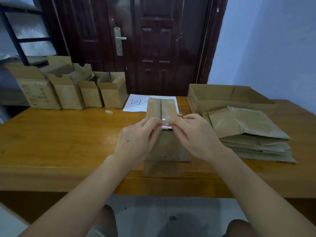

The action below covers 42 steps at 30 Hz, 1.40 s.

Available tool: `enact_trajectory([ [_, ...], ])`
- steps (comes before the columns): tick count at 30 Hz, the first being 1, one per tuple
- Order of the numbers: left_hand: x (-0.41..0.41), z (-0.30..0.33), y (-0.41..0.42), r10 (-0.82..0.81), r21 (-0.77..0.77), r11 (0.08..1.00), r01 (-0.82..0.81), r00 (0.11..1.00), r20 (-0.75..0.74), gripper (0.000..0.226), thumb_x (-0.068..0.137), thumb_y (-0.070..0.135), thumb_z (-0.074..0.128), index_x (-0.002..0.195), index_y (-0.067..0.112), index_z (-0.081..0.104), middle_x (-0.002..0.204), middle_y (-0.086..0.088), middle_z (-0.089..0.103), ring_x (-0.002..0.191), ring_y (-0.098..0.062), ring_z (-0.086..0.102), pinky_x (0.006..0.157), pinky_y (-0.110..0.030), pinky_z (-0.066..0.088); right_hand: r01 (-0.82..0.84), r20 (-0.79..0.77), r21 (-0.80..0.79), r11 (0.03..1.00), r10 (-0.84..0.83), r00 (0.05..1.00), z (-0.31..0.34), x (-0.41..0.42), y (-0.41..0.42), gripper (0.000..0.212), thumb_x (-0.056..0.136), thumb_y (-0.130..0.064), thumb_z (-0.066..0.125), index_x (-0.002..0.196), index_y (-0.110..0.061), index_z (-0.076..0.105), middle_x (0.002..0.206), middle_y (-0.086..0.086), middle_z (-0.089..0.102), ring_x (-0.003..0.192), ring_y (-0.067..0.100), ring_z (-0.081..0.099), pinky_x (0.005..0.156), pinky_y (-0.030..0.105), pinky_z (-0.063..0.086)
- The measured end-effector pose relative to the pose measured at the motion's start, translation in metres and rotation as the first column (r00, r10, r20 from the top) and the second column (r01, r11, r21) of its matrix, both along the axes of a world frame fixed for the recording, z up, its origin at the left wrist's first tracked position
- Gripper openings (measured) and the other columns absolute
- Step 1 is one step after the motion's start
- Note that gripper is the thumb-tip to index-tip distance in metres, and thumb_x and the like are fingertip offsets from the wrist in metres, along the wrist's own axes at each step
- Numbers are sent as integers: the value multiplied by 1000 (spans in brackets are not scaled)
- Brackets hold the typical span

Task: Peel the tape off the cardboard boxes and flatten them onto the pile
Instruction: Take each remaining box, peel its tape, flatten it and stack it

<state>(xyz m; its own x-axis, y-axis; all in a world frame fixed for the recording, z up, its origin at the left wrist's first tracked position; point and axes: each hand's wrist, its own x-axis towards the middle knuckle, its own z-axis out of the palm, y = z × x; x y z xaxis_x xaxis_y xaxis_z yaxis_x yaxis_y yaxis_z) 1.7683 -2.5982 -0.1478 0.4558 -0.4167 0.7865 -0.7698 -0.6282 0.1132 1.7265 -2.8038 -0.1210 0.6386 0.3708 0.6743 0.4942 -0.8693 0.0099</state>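
Observation:
A small brown cardboard box (168,147) lies on its side in the middle of the wooden table (65,134), its taped end flaps (161,107) pointing away from me. My left hand (138,139) and my right hand (195,135) meet over the box's top edge. Their fingertips pinch a strip of clear tape (165,123) between them. To the right sits the pile of flattened boxes (251,134).
Several open upright boxes (68,93) line the table's back left. A white sheet of paper (136,103) lies behind the box. A shallow cardboard tray (222,96) stands at the back right, a dark door behind. A scrap of tape (109,111) lies on the table.

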Motion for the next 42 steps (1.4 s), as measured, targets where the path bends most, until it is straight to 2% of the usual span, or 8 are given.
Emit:
enact_trajectory([
  [6, -2, 5, 0, -12, 82, 997, 16, 999, -53, 33, 101, 44, 54, 127, 26, 63, 111, 12, 70, 82, -2, 64, 57, -22, 55, 39, -14, 50, 998, -38, 999, 4, -4, 2, 34, 104, -33, 39, 110, -19, 70, 79, -6, 73, 71, 14, 65, 79, 18, 36],
  [11, -1, 11, -5, 100, 97, 990, -103, 994, 42, 32, 108, 40, 41, 120, 26, 67, 87, 9, 74, 64, -6, 65, 46, -27, 51, 54, -110, 45, 998, -49, 993, 11, -6, 4, 39, 105, -36, 35, 113, -20, 69, 72, -6, 68, 65, 14, 63, 71, 1, 24],
  [16, -3, 9, -4, 83, 104, 991, -89, 995, 63, 21, 105, 33, 51, 107, 22, 69, 81, 5, 74, 61, -8, 64, 44, -21, 44, 53, -221, 3, 999, -51, 974, 20, 0, 0, 25, 103, -34, 50, 111, -25, 72, 65, -14, 58, 60, 4, 55, 68, 21, 48],
  [25, -1, 8, -4, 92, 32, 995, -93, 995, 27, 31, 108, 38, 42, 116, 22, 67, 73, 8, 69, 54, -8, 60, 44, -27, 47, 72, -247, 39, 997, -60, 967, 18, 5, 1, 32, 95, -42, 62, 122, -29, 70, 87, -15, 73, 76, 5, 66, 75, 27, 58],
  [29, 1, 8, -4, 30, 0, 1000, -30, 997, 70, 33, 108, 40, 40, 121, 22, 65, 95, 4, 76, 65, -10, 68, 46, -27, 52, 46, -236, 78, 996, -26, 971, 18, 3, 1, 37, 97, -37, 64, 133, -30, 62, 93, -24, 71, 75, -2, 65, 71, 16, 54],
  [36, -4, -4, 3, 47, 116, 993, -38, 996, -78, 36, 99, 44, 47, 126, 28, 64, 133, 9, 67, 86, -5, 68, 64, -15, 50, 125, -109, 118, 985, -113, 988, 6, 3, 8, 19, 101, -30, 61, 111, -24, 76, 80, -12, 73, 60, -1, 53, 66, 13, 46],
  [40, -19, 5, -5, 181, 157, 975, -160, 975, -128, 46, 89, 68, 51, 116, 34, 65, 120, 17, 69, 100, -2, 67, 94, -30, 55, 234, -88, 87, 968, -226, 970, 3, -1, 24, 20, 100, -36, 59, 103, -26, 76, 76, -10, 70, 64, 2, 48, 63, 11, 32],
  [42, -22, 10, -11, 292, 170, 949, -265, 943, -160, 49, 84, 76, 46, 106, 35, 61, 107, 17, 69, 96, -3, 67, 100, -33, 52, 245, -106, 69, 967, -237, 966, 6, -4, 30, 22, 100, -40, 56, 108, -30, 74, 82, -11, 72, 70, 5, 56, 65, 17, 39],
])
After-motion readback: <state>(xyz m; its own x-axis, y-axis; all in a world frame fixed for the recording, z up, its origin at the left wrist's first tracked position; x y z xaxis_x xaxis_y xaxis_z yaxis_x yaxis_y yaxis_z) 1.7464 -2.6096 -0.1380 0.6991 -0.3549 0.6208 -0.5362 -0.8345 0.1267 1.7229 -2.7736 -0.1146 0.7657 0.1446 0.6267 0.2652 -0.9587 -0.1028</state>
